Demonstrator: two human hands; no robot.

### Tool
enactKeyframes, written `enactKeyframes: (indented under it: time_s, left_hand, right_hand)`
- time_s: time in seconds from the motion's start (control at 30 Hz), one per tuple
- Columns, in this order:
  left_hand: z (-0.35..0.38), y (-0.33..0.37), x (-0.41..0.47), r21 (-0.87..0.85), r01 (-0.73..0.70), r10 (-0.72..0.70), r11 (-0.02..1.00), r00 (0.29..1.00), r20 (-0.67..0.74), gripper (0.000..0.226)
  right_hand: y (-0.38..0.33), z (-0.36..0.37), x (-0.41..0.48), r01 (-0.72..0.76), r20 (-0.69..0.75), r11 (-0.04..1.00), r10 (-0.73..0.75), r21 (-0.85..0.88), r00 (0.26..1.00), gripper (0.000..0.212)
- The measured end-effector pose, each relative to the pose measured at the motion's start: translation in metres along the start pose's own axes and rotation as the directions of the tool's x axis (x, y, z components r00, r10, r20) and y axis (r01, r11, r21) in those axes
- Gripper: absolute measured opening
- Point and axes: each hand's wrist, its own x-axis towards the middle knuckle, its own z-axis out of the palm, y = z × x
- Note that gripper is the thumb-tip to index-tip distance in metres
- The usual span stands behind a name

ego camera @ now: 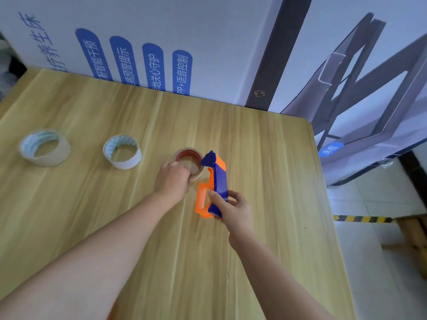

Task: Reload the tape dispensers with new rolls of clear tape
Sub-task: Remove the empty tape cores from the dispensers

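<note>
A roll of clear tape with a red core (190,160) lies flat on the wooden table (265,158). My left hand (172,179) grips its near rim, fingers curled over the edge. Just to the right, my right hand (233,210) holds a blue and orange tape dispenser (213,185) by its lower end, raised slightly above the table, its blue tip pointing away from me beside the roll. Two white rolls sit further left: one (122,151) mid-left and another (45,147) at the far left.
A large white printed box with blue labels (143,42) stands along the table's far edge. The table's right edge drops to a tiled floor (374,204), where a yellow-black striped strip (362,219) lies.
</note>
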Motion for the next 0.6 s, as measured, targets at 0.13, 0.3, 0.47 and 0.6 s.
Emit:
enactKeyframes:
  time_s: [0.13, 0.3, 0.47, 0.6]
  left_hand:
    - [-0.009, 0.013, -0.027, -0.382, -0.023, -0.054, 0.924, 0.980, -0.190, 0.016]
    - [-0.017, 0.037, -0.070, -0.735, 0.338, -0.258, 0.588, 0.939, 0.226, 0.030]
    - [-0.036, 0.056, -0.125, -0.664, 0.329, -0.326, 0.672, 0.936, 0.134, 0.021]
    - [-0.034, 0.078, -0.188, -0.619, 0.354, -0.330, 0.701, 0.931, 0.158, 0.021]
  right_hand:
    - [0.000, -0.002, -0.009, 0.019, 0.022, 0.999, -0.019, 0.031, 1.000, 0.050]
    - [0.003, -0.008, -0.034, 0.050, 0.094, 0.997, -0.055, 0.053, 0.994, 0.046]
    - [0.024, -0.030, -0.071, 0.088, 0.209, 0.994, -0.073, -0.063, 0.975, 0.042]
    - [0.053, -0.055, -0.108, 0.135, 0.323, 0.978, -0.078, -0.160, 0.943, 0.040]
